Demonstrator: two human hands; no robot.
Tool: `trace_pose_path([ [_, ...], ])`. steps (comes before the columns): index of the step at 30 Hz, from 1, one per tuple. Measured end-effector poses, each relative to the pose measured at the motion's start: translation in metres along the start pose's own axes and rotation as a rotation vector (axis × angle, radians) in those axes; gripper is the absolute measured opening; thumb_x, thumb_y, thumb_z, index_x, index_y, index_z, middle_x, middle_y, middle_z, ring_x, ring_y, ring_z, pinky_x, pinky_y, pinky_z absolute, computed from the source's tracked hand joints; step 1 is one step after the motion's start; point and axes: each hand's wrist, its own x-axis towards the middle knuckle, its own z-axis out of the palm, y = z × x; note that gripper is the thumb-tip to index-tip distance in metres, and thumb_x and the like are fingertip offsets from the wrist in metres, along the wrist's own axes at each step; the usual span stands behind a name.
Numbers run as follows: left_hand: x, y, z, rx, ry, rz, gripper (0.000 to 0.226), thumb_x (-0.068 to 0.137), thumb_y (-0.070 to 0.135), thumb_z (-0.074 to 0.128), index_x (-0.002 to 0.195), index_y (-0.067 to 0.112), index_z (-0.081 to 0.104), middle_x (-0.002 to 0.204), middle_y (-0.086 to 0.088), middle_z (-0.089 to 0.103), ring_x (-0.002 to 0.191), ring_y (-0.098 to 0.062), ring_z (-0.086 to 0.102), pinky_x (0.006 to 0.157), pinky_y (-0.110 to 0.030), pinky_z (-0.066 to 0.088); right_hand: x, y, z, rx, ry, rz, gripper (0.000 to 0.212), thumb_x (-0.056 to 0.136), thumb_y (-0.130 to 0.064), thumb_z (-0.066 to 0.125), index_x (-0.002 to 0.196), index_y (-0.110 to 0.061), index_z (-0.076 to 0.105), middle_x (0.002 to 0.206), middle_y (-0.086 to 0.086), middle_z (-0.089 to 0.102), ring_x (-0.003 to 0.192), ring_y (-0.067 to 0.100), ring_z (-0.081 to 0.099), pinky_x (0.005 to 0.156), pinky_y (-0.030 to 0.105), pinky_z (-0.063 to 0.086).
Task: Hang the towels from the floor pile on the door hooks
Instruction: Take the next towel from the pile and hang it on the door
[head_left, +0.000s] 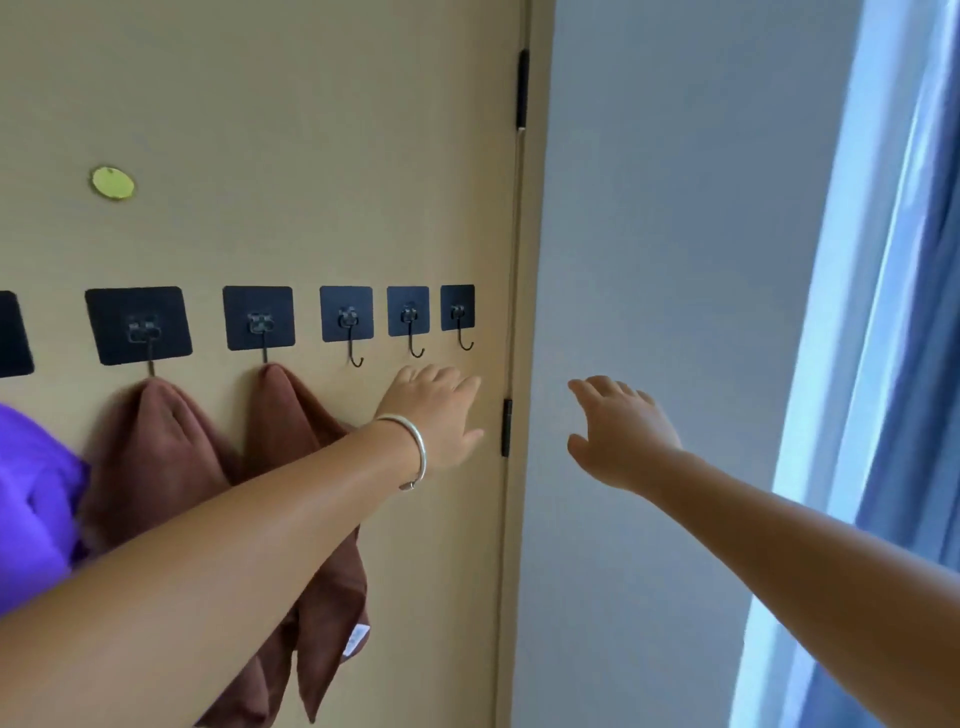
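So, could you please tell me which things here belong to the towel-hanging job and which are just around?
Job: brown towels, purple towel, free hooks, left hand, right hand.
Around: green sticker, curtain, door hinges.

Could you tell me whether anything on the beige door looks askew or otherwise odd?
Nothing looks damaged. The black square hook pads sit slightly tilted rather than level, and the second brown towel hangs bunched by one corner, white label showing.

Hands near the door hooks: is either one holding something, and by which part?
Nothing is held: the left hand and right hand are both open and empty.
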Motion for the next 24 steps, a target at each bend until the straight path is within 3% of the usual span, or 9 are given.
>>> trace_pose_path([
  [13, 0.014, 0.171, -0.036, -0.284, 0.114, 0.394, 0.066, 0.093, 0.052, 0.041, 0.148, 0.019, 0.026, 0.144, -0.003, 0.041, 0.135, -0.022, 0.034, 0.114, -0.041, 0.022, -0.153, 0.096, -0.102, -0.280, -0.037, 0.387, 0.058, 0.087, -0.038, 0.054, 0.140, -0.020, 0.039, 0.140, 0.003, 0.046, 0.127, 0.026, 0.044, 0.104, 0.038, 0.034],
  [20, -0.004, 0.297, -0.085, -0.404, 0.168, 0.617, 0.067, 0.096, 0.051, 0.038, 0.151, 0.018, 0.019, 0.150, -0.003, 0.037, 0.140, -0.020, 0.030, 0.116, -0.040, 0.020, -0.264, 0.155, -0.167, -0.393, -0.060, 0.607, 0.056, 0.085, -0.038, 0.057, 0.136, -0.019, 0.042, 0.137, 0.004, 0.048, 0.122, 0.026, 0.049, 0.102, 0.038, 0.038],
  [24, -0.031, 0.380, -0.122, -0.493, 0.174, 0.753, 0.071, 0.096, 0.052, 0.040, 0.153, 0.019, 0.015, 0.153, -0.002, 0.033, 0.142, -0.020, 0.026, 0.118, -0.042, 0.019, -0.340, 0.183, -0.212, -0.448, -0.066, 0.749, 0.065, 0.084, -0.040, 0.059, 0.142, -0.022, 0.038, 0.144, 0.003, 0.044, 0.129, 0.026, 0.045, 0.105, 0.038, 0.036],
])
